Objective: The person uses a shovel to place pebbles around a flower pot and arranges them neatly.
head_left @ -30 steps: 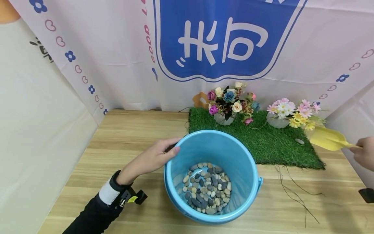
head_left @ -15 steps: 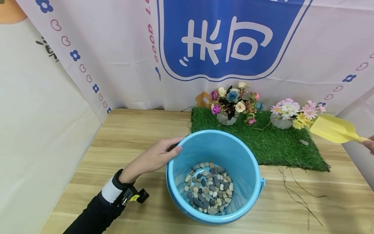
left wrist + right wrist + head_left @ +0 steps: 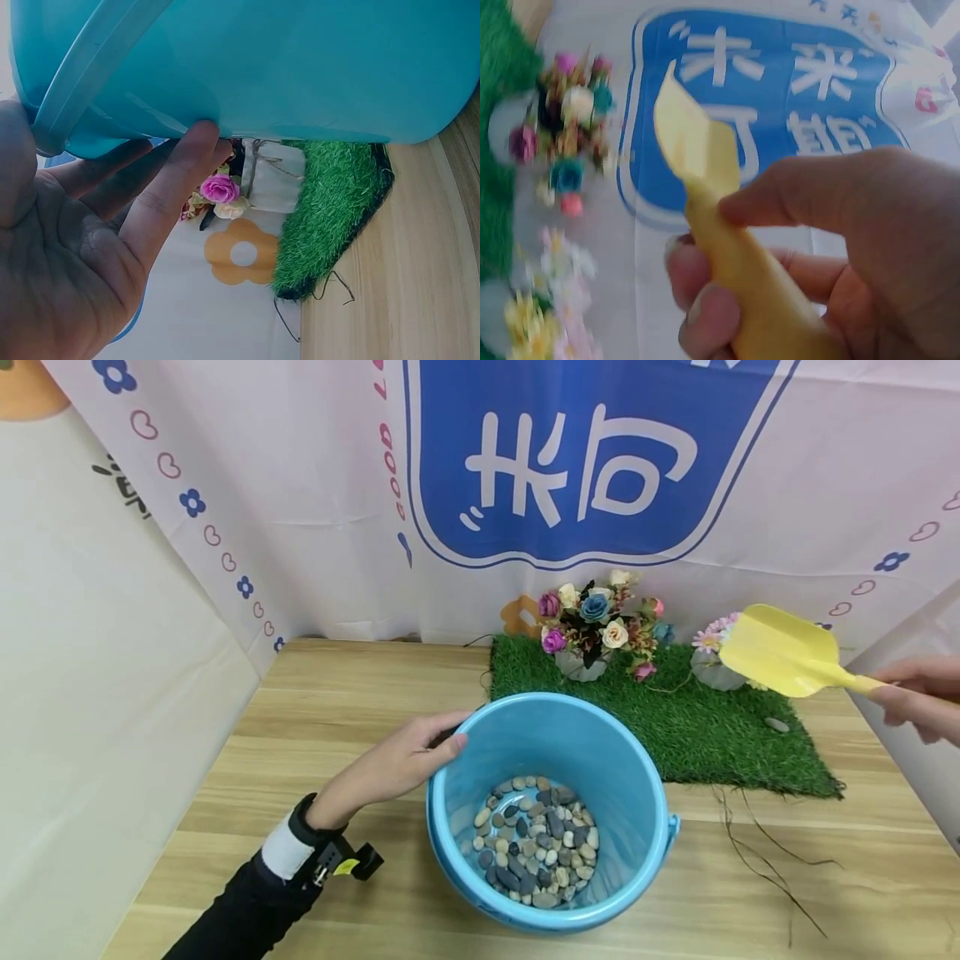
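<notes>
A light blue bucket [image 3: 585, 747] stands on the wooden table, with a layer of grey, tan and white pebbles [image 3: 536, 852] on its bottom. My left hand [image 3: 397, 756] holds the bucket's left rim, thumb over the edge and the other fingers against the outside wall [image 3: 300, 67]. In the right wrist view, my right hand [image 3: 832, 225] grips the handle of a yellow plastic shovel [image 3: 754, 285], fingers wrapped round it. Its blade [image 3: 780, 652] is raised right of the bucket, over the mat's right end, and no pebbles show on it.
Behind the bucket lies a green turf mat [image 3: 697, 727] with one grey pebble [image 3: 777, 725]. Two flower pots stand on it: mixed roses [image 3: 596, 610] and daisies [image 3: 716, 639], partly hidden by the shovel. Loose dark strands [image 3: 772, 868] lie on the table [image 3: 352, 685]. A printed cloth [image 3: 330, 485] hangs behind.
My right hand has brought the shovel up and to the left, and its blade now covers part of the daisies. The left hand and the bucket keep their places.
</notes>
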Demonstrator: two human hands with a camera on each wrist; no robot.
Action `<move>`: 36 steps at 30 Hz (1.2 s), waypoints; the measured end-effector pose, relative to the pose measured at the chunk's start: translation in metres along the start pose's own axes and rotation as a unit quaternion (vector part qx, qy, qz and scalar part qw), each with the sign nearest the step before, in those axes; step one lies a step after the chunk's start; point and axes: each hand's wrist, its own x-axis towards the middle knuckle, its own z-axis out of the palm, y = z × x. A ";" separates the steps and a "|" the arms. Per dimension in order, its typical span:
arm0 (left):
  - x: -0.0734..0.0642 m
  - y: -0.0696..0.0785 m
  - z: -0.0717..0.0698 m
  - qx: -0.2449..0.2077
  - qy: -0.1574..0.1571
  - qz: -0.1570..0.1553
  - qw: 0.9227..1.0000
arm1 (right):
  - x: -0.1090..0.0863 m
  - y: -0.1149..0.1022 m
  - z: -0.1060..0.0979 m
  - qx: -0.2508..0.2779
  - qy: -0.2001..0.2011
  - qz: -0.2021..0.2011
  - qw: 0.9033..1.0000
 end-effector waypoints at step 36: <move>-0.001 -0.001 0.000 -0.005 0.001 -0.010 1.000 | 0.031 -0.168 0.078 -0.139 -0.309 -0.314 0.887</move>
